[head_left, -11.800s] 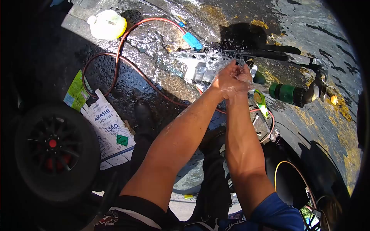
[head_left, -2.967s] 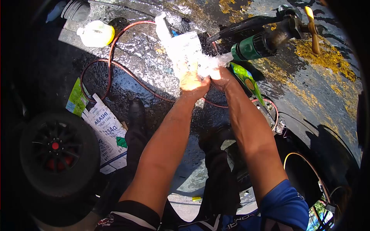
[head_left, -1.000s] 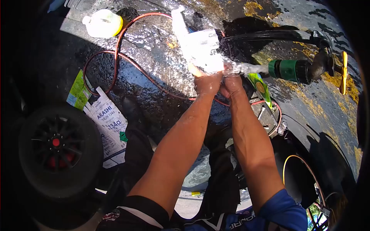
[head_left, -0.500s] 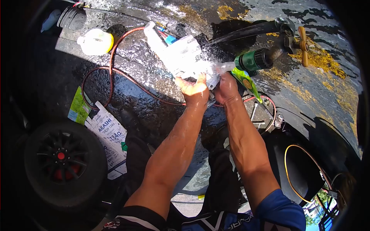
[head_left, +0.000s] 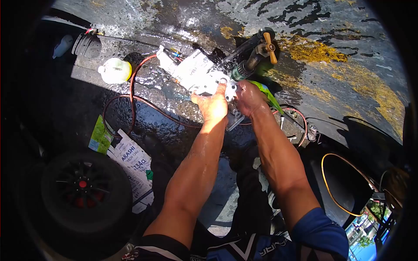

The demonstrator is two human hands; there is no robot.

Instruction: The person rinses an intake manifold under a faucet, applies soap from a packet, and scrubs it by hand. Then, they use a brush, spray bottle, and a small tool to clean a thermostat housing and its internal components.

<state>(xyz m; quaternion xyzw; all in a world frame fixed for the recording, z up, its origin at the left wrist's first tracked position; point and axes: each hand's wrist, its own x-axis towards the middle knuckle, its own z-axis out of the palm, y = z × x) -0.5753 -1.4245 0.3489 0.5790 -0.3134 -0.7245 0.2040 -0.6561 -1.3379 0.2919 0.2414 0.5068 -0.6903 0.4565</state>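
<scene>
A shiny metal part [head_left: 198, 71], washed out by glare, lies across my fingers below the tap. My left hand [head_left: 212, 103] grips its lower edge, thumb on top. At its right end my right hand [head_left: 250, 98] is closed, fingers mostly hidden behind the part and against it. The tap [head_left: 257, 54] has a brass-coloured handle and a green hose fitting [head_left: 239, 72] pointing at the part. Both hands look wet. A green packet [head_left: 267, 93] is just right of my right hand.
A yellowish plastic jug [head_left: 115, 71] stands at the upper left. A red hose [head_left: 133, 93] loops over the wet ground. Lower left are a printed carton [head_left: 135, 161] and a black-spoked wheel [head_left: 85, 187]. A wrench [head_left: 282, 122] and a yellow cable [head_left: 324, 174] are at right.
The view has shifted, with the tap now further left and at another angle. The part has turned slightly, and the splash over it is smaller. Both hands still hold it.
</scene>
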